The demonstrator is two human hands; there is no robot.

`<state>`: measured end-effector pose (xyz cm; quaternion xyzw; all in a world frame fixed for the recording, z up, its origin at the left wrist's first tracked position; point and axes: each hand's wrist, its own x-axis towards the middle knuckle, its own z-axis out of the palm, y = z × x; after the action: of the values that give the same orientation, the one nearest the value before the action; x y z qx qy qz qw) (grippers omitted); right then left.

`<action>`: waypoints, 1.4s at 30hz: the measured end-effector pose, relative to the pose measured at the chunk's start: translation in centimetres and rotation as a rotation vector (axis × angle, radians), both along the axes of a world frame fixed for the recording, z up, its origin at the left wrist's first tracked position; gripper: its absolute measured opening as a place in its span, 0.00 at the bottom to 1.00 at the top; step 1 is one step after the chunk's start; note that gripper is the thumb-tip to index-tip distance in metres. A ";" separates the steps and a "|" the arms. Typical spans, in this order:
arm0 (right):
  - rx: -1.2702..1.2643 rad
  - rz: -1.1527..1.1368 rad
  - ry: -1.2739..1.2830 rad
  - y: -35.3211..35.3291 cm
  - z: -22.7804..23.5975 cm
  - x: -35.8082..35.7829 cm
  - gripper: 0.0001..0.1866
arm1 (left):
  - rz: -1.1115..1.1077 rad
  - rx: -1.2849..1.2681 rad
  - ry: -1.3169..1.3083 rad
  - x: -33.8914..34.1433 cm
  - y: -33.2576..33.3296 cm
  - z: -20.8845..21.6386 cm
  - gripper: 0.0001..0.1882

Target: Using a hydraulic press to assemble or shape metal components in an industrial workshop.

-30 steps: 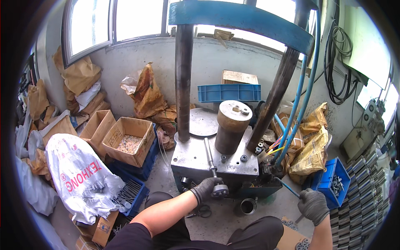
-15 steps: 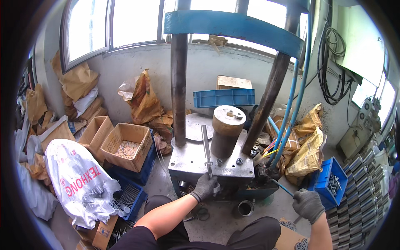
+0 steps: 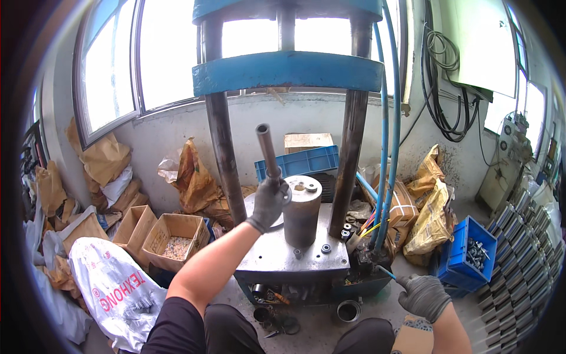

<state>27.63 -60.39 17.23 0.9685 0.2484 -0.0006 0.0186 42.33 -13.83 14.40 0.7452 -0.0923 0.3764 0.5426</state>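
Note:
My left hand (image 3: 270,203), in a dark grey glove, is closed round the lower part of a steel rod (image 3: 267,147) with a hole in its upper end. The rod stands nearly upright and leans slightly left. It is raised beside a thick steel cylinder (image 3: 302,221) on the metal table of a press (image 3: 271,259). On the cylinder's top face lies a small ring (image 3: 309,187). My right hand (image 3: 425,297), gloved too, is closed at the end of a blue lever (image 3: 386,272) at the press's lower right.
Blue crossbeam (image 3: 289,72) and dark columns (image 3: 349,159) frame the press. Small rings (image 3: 326,249) sit on its table. Left are cardboard boxes (image 3: 177,242) and a white sack (image 3: 115,295); right, a blue bin of metal parts (image 3: 471,253) and stacked metal cylinders (image 3: 519,259).
My left hand has lifted the rod from the table's front edge up beside the cylinder. My right hand stays at the lever. The whole view has shifted.

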 end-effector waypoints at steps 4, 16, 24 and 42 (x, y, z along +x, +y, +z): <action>0.021 -0.007 0.004 0.1 -0.1 0.2 0.22 | 0.161 0.185 0.067 6.8 1.4 1.3 0.05; 0.043 0.030 -0.011 -0.4 -0.5 0.0 0.18 | 0.087 0.062 0.290 10.4 -2.7 1.9 0.08; 0.056 0.018 0.111 -1.2 -1.9 -1.4 0.18 | 0.178 0.214 0.295 9.2 -2.6 2.2 0.13; 0.260 0.017 0.046 -3.1 -9.5 -6.5 0.09 | 0.032 0.066 0.101 9.0 -2.6 1.9 0.40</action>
<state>21.12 -63.52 7.69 0.9603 0.2549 0.0098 -0.1129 51.35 -16.43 16.33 0.7821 -0.0653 0.3437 0.5158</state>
